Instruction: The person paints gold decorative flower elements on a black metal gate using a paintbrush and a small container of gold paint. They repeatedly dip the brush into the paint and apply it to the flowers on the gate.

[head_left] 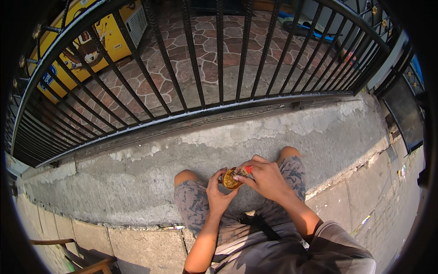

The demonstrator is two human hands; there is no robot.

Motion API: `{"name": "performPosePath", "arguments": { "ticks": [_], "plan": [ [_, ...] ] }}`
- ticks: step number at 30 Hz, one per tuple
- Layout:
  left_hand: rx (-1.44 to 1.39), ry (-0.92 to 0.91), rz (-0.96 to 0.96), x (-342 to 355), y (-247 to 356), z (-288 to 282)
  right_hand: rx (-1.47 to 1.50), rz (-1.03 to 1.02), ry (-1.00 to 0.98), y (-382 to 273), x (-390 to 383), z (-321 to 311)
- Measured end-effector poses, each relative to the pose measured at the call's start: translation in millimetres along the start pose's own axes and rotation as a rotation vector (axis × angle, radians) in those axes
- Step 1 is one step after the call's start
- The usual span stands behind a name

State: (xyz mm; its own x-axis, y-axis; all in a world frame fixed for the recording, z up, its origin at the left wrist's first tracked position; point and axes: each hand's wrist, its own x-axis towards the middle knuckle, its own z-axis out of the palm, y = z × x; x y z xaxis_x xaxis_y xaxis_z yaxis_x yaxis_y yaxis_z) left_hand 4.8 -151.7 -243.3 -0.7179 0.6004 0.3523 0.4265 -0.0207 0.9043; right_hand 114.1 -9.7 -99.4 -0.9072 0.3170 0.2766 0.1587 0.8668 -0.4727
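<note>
Over grey concrete (137, 182), left hand (219, 196) holds a round container (231, 181), right hand (268, 180) a half-hidden red object (248, 170).

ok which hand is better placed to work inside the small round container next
Probably the right hand: it's at the mouth of the round container, while the left hand holds its side.

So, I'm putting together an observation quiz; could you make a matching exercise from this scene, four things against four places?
Things:
1. small round yellow-brown container
2. black metal railing
3. yellow box-shaped cabinet
4. brown wooden frame

Places:
A. behind the railing, upper left
B. in the picture's lower-left corner
C. held in the left hand
D. across the picture's upper part

Pairs: 1-C, 2-D, 3-A, 4-B
</note>
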Motion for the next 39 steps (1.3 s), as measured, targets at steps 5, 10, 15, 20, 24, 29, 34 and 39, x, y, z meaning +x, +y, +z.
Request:
{"name": "performPosePath", "arguments": {
  "ticks": [5, 10, 15, 20, 24, 29, 34, 39],
  "plan": [
    [0.021, -0.006, 0.005, 0, 0, 0, -0.064, -0.018, -0.02, 6, -4, 13],
    [0.03, -0.016, -0.001, 1, 2, 1, -0.078, -0.029, -0.017, 9, -3, 20],
    [0.024, -0.012, -0.005, 1, 1, 2, -0.098, -0.038, -0.026, 11, -1, 24],
    [0.027, -0.007, -0.039, -6, -6, 1, -0.072, -0.057, -0.043, 12, -1, 37],
    [-0.044, 0.006, -0.059, -5, -5, 8, -0.043, -0.069, -0.019, 22, -5, 38],
    [0.035, 0.023, -0.087, -4, 9, 6, 0.021, -0.052, -0.034, 20, -4, 32],
    [0.101, 0.064, -0.126, -9, 6, 2, 0.15, 0.103, -0.008, 31, -16, 26],
    [0.115, 0.114, -0.082, -8, -1, 6, 0.708, 0.32, 0.297, 34, -32, 41]
  ]
}}
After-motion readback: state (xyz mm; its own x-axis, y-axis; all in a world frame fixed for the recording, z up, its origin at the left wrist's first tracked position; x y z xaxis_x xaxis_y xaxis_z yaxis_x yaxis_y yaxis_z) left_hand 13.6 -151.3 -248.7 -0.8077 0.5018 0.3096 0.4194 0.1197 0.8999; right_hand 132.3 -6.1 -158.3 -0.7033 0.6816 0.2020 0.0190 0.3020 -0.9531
